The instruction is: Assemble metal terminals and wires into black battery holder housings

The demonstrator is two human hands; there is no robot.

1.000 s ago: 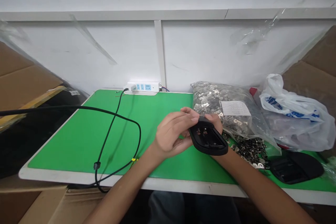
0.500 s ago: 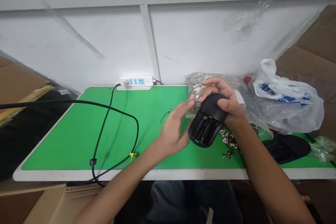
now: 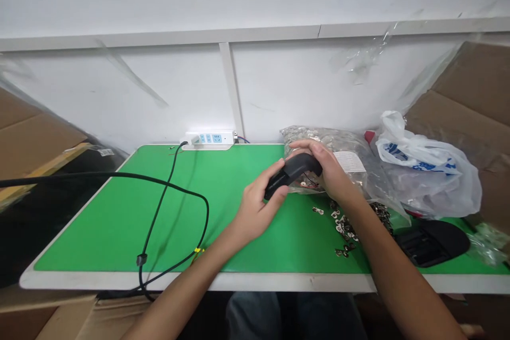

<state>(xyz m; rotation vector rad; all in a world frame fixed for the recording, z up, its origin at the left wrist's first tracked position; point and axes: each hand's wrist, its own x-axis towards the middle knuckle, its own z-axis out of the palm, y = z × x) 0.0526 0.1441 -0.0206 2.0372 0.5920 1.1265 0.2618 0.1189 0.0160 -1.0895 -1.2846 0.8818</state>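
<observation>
Over the green mat, both hands hold a black, rounded plastic housing (image 3: 297, 167), turned so that its side faces me. In the earlier view it shows an open battery compartment; now that opening is mostly hidden. My left hand (image 3: 255, 202) grips its lower left end between thumb and fingers. My right hand (image 3: 329, 170) is curled around the upper right end, its fingers reaching over the far side. Small metal contact pieces (image 3: 345, 228) lie loose on the mat below my right wrist. A similar black housing (image 3: 434, 241) rests on the mat, right of my right forearm.
Behind my hands lies a clear bag of metal pieces (image 3: 358, 143), beside a white plastic bag (image 3: 430, 170). A power strip (image 3: 215, 138) sits at the mat's back edge. A black cable (image 3: 207, 207) loops across the left side. Cardboard (image 3: 470, 95) stands at right.
The housing has been tipped from showing its battery compartment to nearly edge-on. My left hand has closed on its lower end. The camera has tilted up, so the scene sits lower.
</observation>
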